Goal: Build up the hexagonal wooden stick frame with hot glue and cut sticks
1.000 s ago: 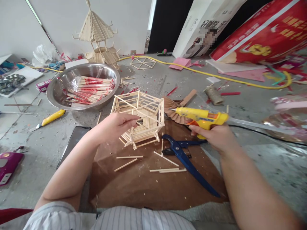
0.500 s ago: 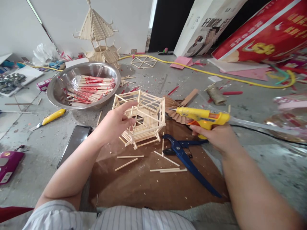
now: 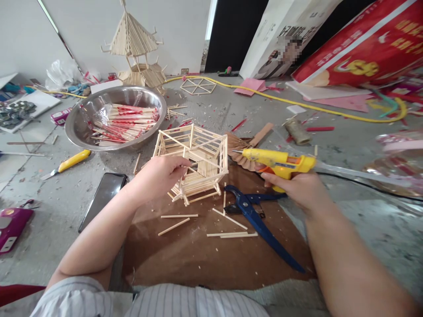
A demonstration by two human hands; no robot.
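Left hand (image 3: 160, 176): curled at left of stick frame (image 3: 207, 168), cannot tell if gripping
Right hand (image 3: 302, 189): gripping glue gun (image 3: 279, 160)
Bowl (image 3: 75, 128): far left

One left hand (image 3: 160, 176) and one right hand (image 3: 302, 189) are showing. Tools are totaling three: one glue gun (image 3: 261, 155), one blue cutter (image 3: 264, 231), one craft knife (image 3: 74, 161). Six loose sticks (image 3: 179, 216) are lying on one brown sheet (image 3: 185, 259). Stick builds are numbering three: one open frame (image 3: 206, 169), one flat hexagon (image 3: 198, 86), one tower (image 3: 134, 39). One bowl (image 3: 77, 127), one phone (image 3: 102, 200), one white bag (image 3: 266, 37), one red bag (image 3: 360, 48) are showing. Bowl sticks (image 3: 132, 119) are overlapping, uncountable.
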